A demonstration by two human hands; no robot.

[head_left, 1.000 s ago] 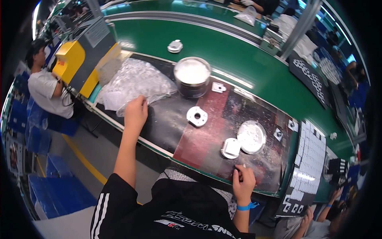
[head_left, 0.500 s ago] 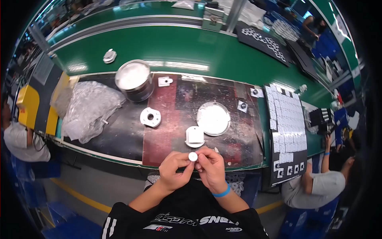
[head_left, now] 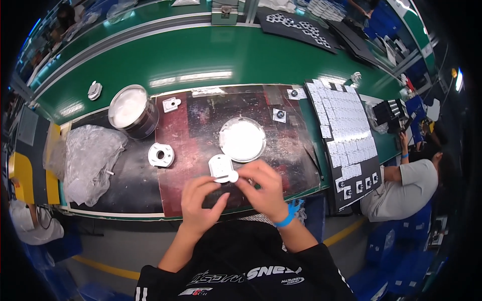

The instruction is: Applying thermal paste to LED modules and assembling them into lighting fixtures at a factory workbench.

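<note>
Between the thumb and forefinger of my right hand [head_left: 267, 194] is a small round white cap [head_left: 233, 177]. It is at the near edge of a white plastic housing [head_left: 219, 164] lying on the dark work mat. My left hand [head_left: 199, 205] has its thumb and fingers apart and holds nothing. Its fingertips reach the housing's near left edge; whether they press on it I cannot tell. Just beyond the housing lies a round dish [head_left: 261, 143] with white contents. Further left on the mat sits a round white part with a central hole [head_left: 168, 151].
A metal can [head_left: 145, 128] holding white material stands at the left, beside a clear plastic bag [head_left: 95, 158]. A black board [head_left: 341, 201] with rows of small white parts lies right. One small white plate [head_left: 172, 104] lies beyond the ring part. A co-worker [head_left: 401, 188] sits at the right.
My hands have moved apart and forward over the housing. The cap, earlier pinched between both hands, is now in the right one only. The whole view has shifted.
</note>
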